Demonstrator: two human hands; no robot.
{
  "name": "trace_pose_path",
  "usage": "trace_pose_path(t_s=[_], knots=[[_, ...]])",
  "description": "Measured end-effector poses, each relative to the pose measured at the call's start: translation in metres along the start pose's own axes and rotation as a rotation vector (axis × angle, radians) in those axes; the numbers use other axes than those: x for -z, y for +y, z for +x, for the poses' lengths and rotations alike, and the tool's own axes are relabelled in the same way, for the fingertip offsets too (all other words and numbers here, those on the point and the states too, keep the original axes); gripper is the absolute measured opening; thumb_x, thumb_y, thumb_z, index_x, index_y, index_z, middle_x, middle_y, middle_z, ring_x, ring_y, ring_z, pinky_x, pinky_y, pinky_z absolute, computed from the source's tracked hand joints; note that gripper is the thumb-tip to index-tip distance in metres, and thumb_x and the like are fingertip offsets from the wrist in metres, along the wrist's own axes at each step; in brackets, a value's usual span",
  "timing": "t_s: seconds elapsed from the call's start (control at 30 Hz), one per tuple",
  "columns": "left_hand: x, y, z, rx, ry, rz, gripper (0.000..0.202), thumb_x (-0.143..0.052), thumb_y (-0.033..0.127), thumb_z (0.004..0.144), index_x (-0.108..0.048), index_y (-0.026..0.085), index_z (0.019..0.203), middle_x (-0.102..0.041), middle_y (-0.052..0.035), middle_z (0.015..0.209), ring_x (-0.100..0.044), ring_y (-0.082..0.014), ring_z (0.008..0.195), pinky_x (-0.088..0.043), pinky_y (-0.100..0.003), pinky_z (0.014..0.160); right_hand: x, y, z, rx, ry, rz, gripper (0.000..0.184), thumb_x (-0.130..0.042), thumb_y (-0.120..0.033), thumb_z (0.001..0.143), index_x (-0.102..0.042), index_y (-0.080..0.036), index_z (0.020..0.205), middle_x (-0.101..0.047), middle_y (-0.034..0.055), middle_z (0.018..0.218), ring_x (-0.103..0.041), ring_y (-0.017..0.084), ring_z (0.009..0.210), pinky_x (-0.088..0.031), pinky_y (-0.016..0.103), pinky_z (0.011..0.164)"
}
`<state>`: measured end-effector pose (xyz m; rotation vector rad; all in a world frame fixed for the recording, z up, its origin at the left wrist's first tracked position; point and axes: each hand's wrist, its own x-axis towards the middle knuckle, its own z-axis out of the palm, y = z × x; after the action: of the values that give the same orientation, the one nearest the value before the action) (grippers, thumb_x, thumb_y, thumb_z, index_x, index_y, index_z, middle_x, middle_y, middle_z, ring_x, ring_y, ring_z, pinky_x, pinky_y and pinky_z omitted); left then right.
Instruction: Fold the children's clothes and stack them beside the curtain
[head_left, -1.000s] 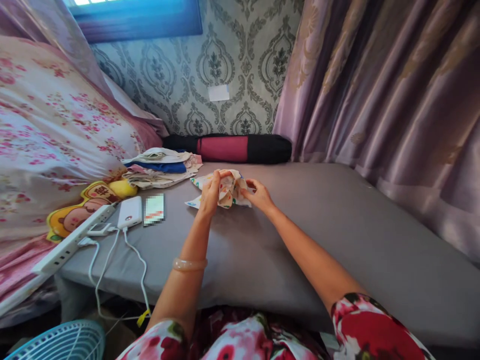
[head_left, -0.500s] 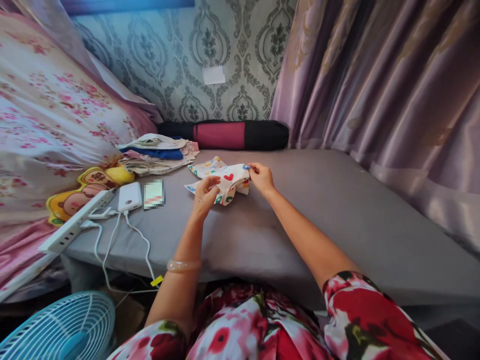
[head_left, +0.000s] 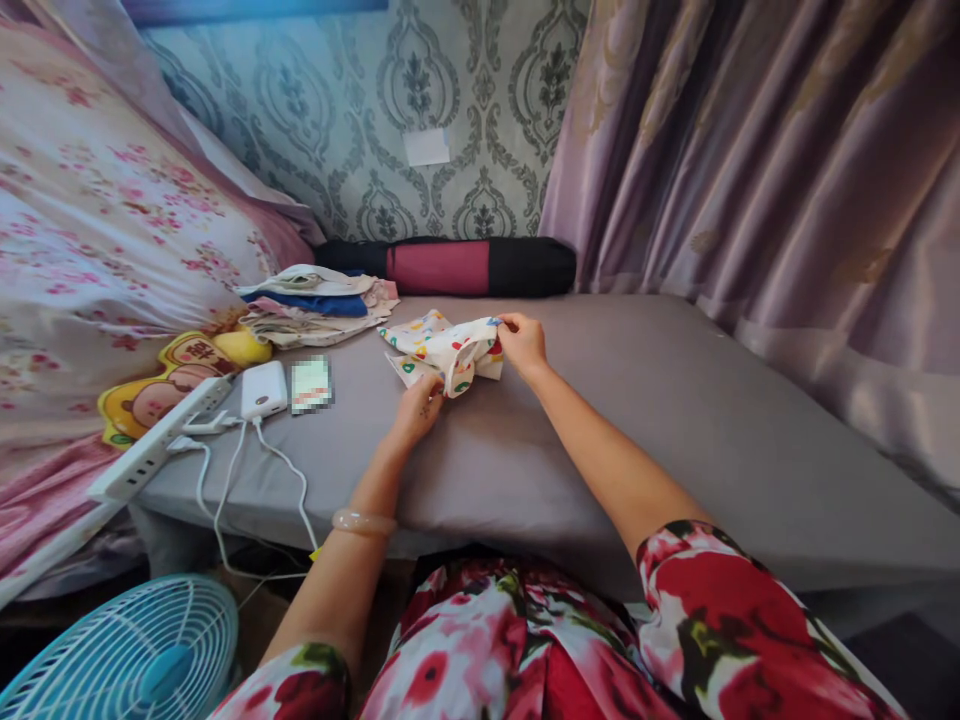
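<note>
A small white garment [head_left: 442,350] with a colourful print lies partly lifted on the grey mattress [head_left: 675,430]. My left hand [head_left: 420,408] pinches its lower edge, fingers closed on the cloth. My right hand [head_left: 521,343] grips its upper right corner, also closed. The cloth is stretched between the two hands. A pale bangle [head_left: 364,521] sits on my left wrist.
A pile of folded clothes [head_left: 315,305] lies behind the garment to the left. A white power bank [head_left: 264,389], a small card, cables and a power strip [head_left: 161,440] sit at the left edge. A black and maroon bolster [head_left: 450,266] lies by the wall. Curtains hang on the right; a blue fan [head_left: 127,655] stands below left.
The crumpled garment has been pulled open between my hands. My left hand slid down to its lower edge while my right hand took the upper corner.
</note>
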<state>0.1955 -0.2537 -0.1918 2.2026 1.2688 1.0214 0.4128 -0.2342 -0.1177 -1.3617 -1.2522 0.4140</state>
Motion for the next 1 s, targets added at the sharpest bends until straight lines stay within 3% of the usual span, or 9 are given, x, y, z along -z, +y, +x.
trace_pose_path(t_s=[0.2,0.33,0.47,0.57,0.67,0.9,1.0], knots=[[0.007,0.021,0.023,0.015,0.226,-0.130,0.015,-0.052,0.028,0.080,-0.063,0.021,0.085,-0.065,-0.0025,0.078,-0.058,-0.0180,0.073,-0.044,-0.030,0.072,0.032,0.015,0.020,-0.007,0.077,-0.062,0.021,-0.051,-0.019,0.080,-0.070,-0.018,0.089,-0.072,0.0039,0.085,-0.066,0.018,0.081,-0.051,0.032,0.081],[0.012,0.056,0.053,0.008,0.336,-0.178,0.017,-0.055,0.034,0.083,-0.065,0.020,0.085,-0.066,-0.0024,0.077,-0.058,-0.0181,0.073,-0.043,-0.029,0.070,0.070,0.013,0.034,0.023,0.100,-0.074,0.025,-0.046,-0.014,0.080,-0.068,-0.018,0.092,-0.068,0.0028,0.082,-0.064,0.016,0.075,-0.051,0.032,0.078],[0.016,0.097,0.087,-0.099,0.375,-0.218,0.017,-0.053,0.032,0.086,-0.065,0.020,0.085,-0.065,-0.0018,0.077,-0.057,-0.0175,0.074,-0.043,-0.028,0.070,0.113,-0.008,0.042,0.106,0.098,-0.135,0.029,-0.042,-0.013,0.081,-0.068,-0.017,0.094,-0.067,0.0024,0.081,-0.063,0.017,0.076,-0.050,0.032,0.077],[0.029,0.122,0.112,-0.211,0.338,-0.226,0.015,-0.056,0.030,0.085,-0.066,0.019,0.085,-0.063,-0.0015,0.078,-0.056,-0.0172,0.076,-0.043,-0.028,0.072,0.144,-0.031,0.047,0.156,0.067,-0.224,0.028,-0.044,-0.014,0.080,-0.070,-0.015,0.089,-0.067,0.0028,0.078,-0.063,0.019,0.080,-0.050,0.032,0.076],[0.054,0.137,0.135,-0.259,0.252,-0.264,0.011,-0.064,0.029,0.079,-0.067,0.018,0.080,-0.061,-0.0009,0.074,-0.054,-0.0175,0.077,-0.044,-0.028,0.072,0.170,-0.056,0.050,0.182,0.021,-0.316,0.022,-0.049,-0.019,0.080,-0.070,-0.013,0.078,-0.065,0.0024,0.071,-0.063,0.021,0.082,-0.050,0.031,0.075],[0.119,0.132,0.178,-0.093,-0.065,-0.472,0.015,-0.072,0.020,0.074,-0.068,0.014,0.088,-0.060,-0.0018,0.075,-0.062,-0.0214,0.078,-0.051,-0.033,0.069,0.204,-0.099,0.068,0.091,-0.437,-0.127,0.025,-0.067,-0.040,0.079,-0.068,-0.015,0.080,-0.068,0.0005,0.074,-0.063,0.015,0.068,-0.052,0.027,0.062],[0.131,0.133,0.197,-0.020,-0.094,-0.497,0.018,-0.073,0.021,0.073,-0.067,0.013,0.089,-0.060,-0.0028,0.075,-0.064,-0.0228,0.078,-0.053,-0.036,0.068,0.204,-0.105,0.087,0.118,-0.453,-0.102,0.030,-0.072,-0.045,0.076,-0.068,-0.016,0.082,-0.068,0.0003,0.074,-0.062,0.013,0.066,-0.051,0.026,0.062]])
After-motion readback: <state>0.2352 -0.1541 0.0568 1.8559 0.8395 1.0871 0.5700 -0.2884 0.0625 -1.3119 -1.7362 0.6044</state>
